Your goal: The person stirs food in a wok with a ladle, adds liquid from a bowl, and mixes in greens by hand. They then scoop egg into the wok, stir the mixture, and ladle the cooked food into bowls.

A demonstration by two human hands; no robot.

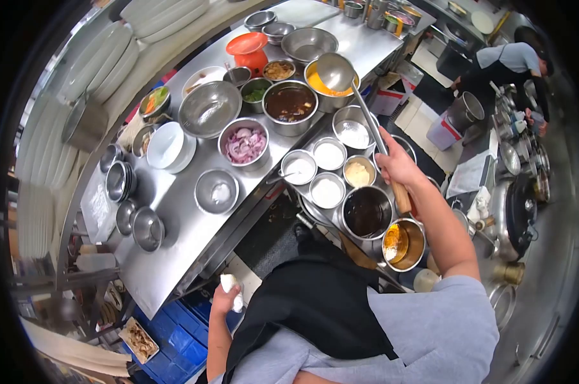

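A long-handled steel ladle with a wooden grip [360, 109] was held in the right hand [395, 163], the fingers wrapped tightly about the shaft just above the wood. Its bowl was poised over the steel bowl of orange-yellow sauce [321, 86] at the far end of the stainless counter [174, 217], touching or just above the surface; which of the two could not be told. The left hand [225, 297] was kept low by the apron, closed around a crumpled white cloth [234, 288].

A spill was judged the chief risk: the shaft was stretched across the cluster of small steel cups of white powders [328, 157], so sauce dripping from a tilted bowl could be shed into them on the way back. The pot of dark liquid [366, 211] stood just beside the wooden grip and could be knocked by the forearm. With so long a lever, a slack grip could let the ladle roll.
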